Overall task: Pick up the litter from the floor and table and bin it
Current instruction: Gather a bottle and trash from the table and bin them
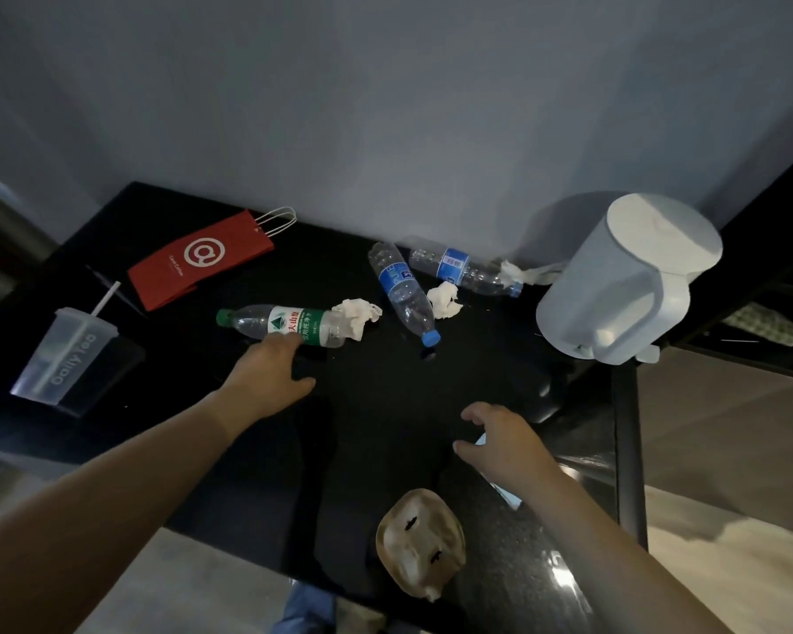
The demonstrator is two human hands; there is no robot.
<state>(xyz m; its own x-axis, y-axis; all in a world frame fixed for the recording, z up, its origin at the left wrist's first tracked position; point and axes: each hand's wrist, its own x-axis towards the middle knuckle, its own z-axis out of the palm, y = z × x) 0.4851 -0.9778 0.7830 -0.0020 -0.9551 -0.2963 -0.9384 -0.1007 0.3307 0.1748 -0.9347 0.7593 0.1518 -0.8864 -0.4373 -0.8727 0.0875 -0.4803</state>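
Litter lies on the black table (385, 404). A green-capped bottle (285, 324) lies on its side with a crumpled tissue (355, 315) at its base. My left hand (266, 372) hovers just in front of this bottle, fingers relaxed, fingertips at its label, holding nothing. Two blue-labelled bottles (404, 292) (463, 267) lie further right, with tissues (445, 300) (513, 273) beside them. My right hand (500, 443) hangs over the table's near right part, fingers loosely curled, empty. A red paper bag (198, 260) and a plastic cup with a straw (63, 354) sit at the left.
A white kettle (623, 286) stands at the table's right end against the grey wall. A beige lumpy object (420, 542) rests near the front edge. The table's right edge (628, 450) drops to a wooden floor. A shelf (761, 331) lies to the far right.
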